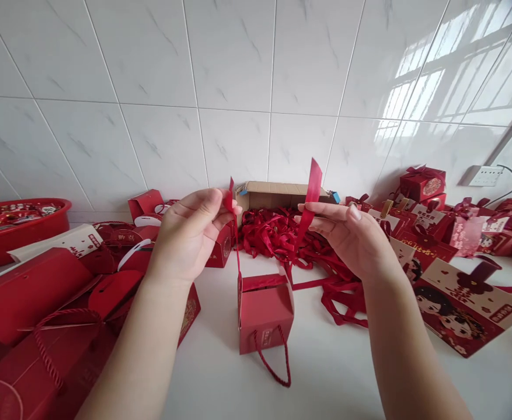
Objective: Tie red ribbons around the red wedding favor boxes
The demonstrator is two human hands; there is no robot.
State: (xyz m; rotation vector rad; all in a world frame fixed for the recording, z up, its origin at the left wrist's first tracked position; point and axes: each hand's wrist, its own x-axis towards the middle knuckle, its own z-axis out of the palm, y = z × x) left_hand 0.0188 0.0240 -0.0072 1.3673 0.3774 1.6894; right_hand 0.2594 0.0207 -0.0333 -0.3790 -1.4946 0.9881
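White surface (214, 379), crowded. Small red box (266, 312) stands on it, rope handle (287, 364) drooping in front. Behind small red box: open cardboard box (277, 188) with heaped red ribbons (267, 233); loose strands (343, 303) spread on surface, behind and right of it. Left of it: red gift boxes (23, 291) packed close; farther left, red basin (23, 248). Right of it: cream-and-red printed boxes (461, 297), clustered.

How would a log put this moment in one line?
left hand: holding red ribbon | right hand: holding red ribbon | small box: on table, below hands
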